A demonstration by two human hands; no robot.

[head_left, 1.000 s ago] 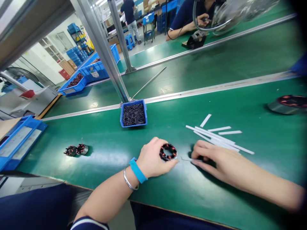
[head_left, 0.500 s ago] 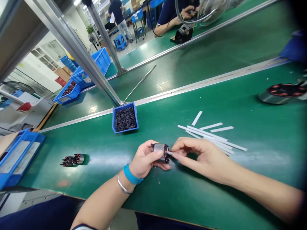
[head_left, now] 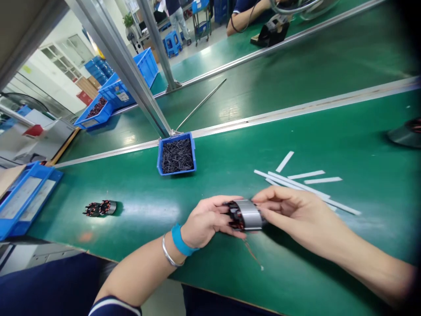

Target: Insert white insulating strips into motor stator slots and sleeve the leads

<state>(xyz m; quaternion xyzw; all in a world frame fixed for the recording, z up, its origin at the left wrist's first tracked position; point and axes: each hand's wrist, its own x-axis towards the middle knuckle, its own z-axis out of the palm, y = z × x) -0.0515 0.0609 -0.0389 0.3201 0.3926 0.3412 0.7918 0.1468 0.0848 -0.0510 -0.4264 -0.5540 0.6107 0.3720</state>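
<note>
A motor stator (head_left: 251,215), a silver metal cylinder with black ends and reddish copper windings, lies sideways between my two hands above the green bench. My left hand (head_left: 208,219), with a blue band and a silver bangle at the wrist, grips its black left end, fingers behind and below. The fingers of my right hand (head_left: 292,210) are closed against its right end; whatever else they may pinch there is hidden. A thin lead (head_left: 253,255) with a pale tip hangs below the stator. Several white strips (head_left: 301,184) lie just beyond my right hand.
A blue bin (head_left: 176,153) of small black pieces stands by the metal rail. Two more stators (head_left: 100,208) rest at left, another round part (head_left: 406,133) at far right. Blue trays (head_left: 29,197) sit at the left edge. A metal post (head_left: 128,70) rises behind; a co-worker's arm (head_left: 248,17) is beyond.
The stator has turned in my hands, so its black left end and metal side now face me more. Both hands appear farther right, and the view has shifted somewhat.
</note>
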